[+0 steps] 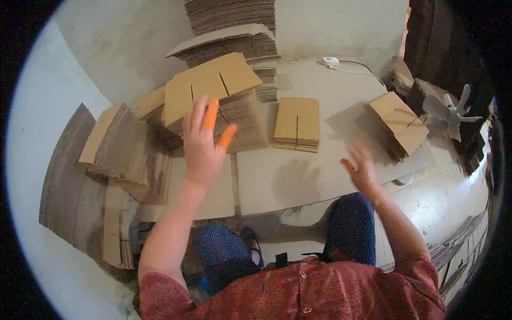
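Observation:
My left hand (205,141) is raised in front of a tall stack of slotted cardboard pieces (242,72), its fingers spread and holding nothing. Orange covers (212,113) sit on its thumb and one finger. To the right, my right hand (361,169) hovers over the table with fingers apart, a little blurred, an orange cover (347,165) on its thumb. Between the hands, farther back, lies a small pile of slotted cardboard pieces (296,120). Another cardboard stack (397,122) stands beyond my right hand.
More cardboard stacks (114,144) crowd the left, and a high pile (229,42) leans against the wall. A small fan (450,113) with pale blades is at the right. A white device with a cable (330,61) lies at the table's (261,181) back.

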